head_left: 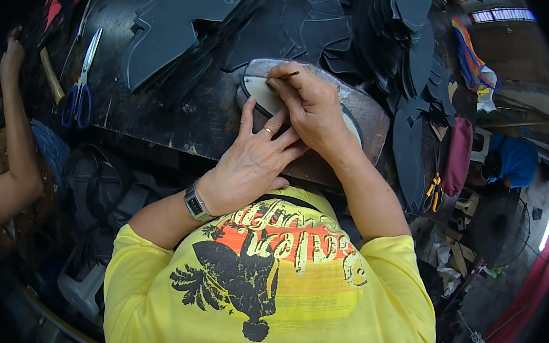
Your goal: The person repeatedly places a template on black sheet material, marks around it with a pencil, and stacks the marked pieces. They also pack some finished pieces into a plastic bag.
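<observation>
Two hands work close together at the near edge of the dark counter [162, 117]. The left hand [249, 163], wearing a ring and a wristwatch [196, 203], lies flat and open, pressing down a pale, dark-edged cut piece [260, 94] on a grey slab [363, 111]. The right hand [311, 110] pinches a thin stick [285, 77] over that piece. Beyond lie black cut pieces [189, 23]; blue-handled scissors [81, 82] rest far left.

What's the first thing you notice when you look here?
The bright yellow T-shirt fills the bottom middle. Above it, the right hand holds a thin brush over a pale flat piece that the left hand steadies. Blue-handled scissors lie at the left on the dark workbench.
</observation>
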A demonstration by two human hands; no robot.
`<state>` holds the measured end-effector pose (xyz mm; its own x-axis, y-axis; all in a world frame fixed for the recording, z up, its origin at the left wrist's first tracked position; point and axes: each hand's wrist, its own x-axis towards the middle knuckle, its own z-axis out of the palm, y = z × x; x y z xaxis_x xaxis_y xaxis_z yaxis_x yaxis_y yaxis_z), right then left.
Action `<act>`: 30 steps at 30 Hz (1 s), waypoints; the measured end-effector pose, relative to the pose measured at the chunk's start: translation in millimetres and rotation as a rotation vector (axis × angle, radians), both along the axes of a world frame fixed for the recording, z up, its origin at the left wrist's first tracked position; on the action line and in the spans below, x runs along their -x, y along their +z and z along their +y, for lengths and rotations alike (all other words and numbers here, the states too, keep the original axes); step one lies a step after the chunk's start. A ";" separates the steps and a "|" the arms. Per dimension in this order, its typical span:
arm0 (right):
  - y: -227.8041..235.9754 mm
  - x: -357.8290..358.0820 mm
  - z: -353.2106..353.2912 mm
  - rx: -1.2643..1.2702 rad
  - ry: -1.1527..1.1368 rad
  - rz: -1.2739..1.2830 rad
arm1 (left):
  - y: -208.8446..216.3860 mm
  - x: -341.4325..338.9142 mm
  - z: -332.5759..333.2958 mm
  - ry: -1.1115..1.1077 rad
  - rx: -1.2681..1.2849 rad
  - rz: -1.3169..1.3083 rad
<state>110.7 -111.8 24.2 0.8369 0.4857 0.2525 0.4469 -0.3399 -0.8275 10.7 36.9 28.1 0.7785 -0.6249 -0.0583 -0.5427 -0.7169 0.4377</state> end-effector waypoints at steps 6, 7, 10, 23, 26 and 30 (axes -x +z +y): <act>5.0 -6.9 9.3 -0.414 -0.027 0.472 | -1.6 1.0 -0.8 0.040 0.101 -0.102; 2.7 -4.8 15.3 -0.375 0.010 0.437 | -1.8 1.5 -0.4 0.032 0.082 -0.092; -0.7 -5.9 24.6 -0.163 0.002 0.217 | -4.0 1.1 0.8 0.019 0.069 -0.077; 12.8 -16.6 -5.3 -0.517 -0.094 0.400 | 3.9 0.1 0.6 0.023 0.097 -0.122; 23.2 -2.8 -51.8 -0.169 -0.136 0.266 | -0.8 1.3 0.0 0.020 0.086 -0.145; 21.0 47.0 -78.2 0.556 -0.272 -0.237 | -20.2 7.1 3.9 0.036 0.177 -0.255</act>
<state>63.6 -189.9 45.1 0.9009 0.3757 0.2176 0.4329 -0.8146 -0.3859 3.6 40.8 7.9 0.7759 -0.5795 0.2492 -0.6266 -0.6627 0.4101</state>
